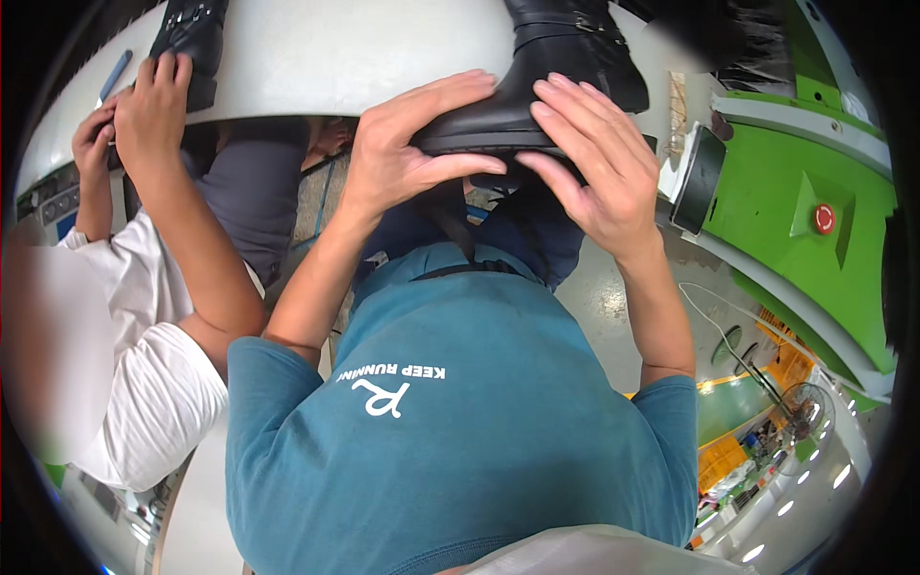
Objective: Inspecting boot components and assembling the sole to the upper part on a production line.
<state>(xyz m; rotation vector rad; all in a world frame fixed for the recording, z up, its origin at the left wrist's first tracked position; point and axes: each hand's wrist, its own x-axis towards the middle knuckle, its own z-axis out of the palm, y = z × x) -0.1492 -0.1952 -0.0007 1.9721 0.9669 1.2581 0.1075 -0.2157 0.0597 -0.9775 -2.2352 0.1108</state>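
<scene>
One teal T-shirt (460, 450) lies nearest the camera, with a whitish, translucent piece (599, 551) overlapping its lower border. Both bare hands hold one black buckled ankle boot at the near edge of the white table. Fingers of the left hand (407, 139) lie along the toe, thumb against the sole edge; those of the right hand (604, 158) stretch over the instep, thumb also at the sole. The black buckled ankle boot (527, 72) points its toe leftward; the right fingers hide part of its side, and the picture's top edge cuts off its shaft.

On the left, one white-shirted co-worker (158, 402) rests a hand against a second black boot (192, 48), strapped likewise, on the same white table (364, 57). One blue pen-like tool (116, 77) is near the co-worker's two hands.

To the right stands one green machine (767, 192) with one red push button (823, 218). Beyond, lower right, are one fan (807, 410) and several orange-yellow crates, too small to count.
</scene>
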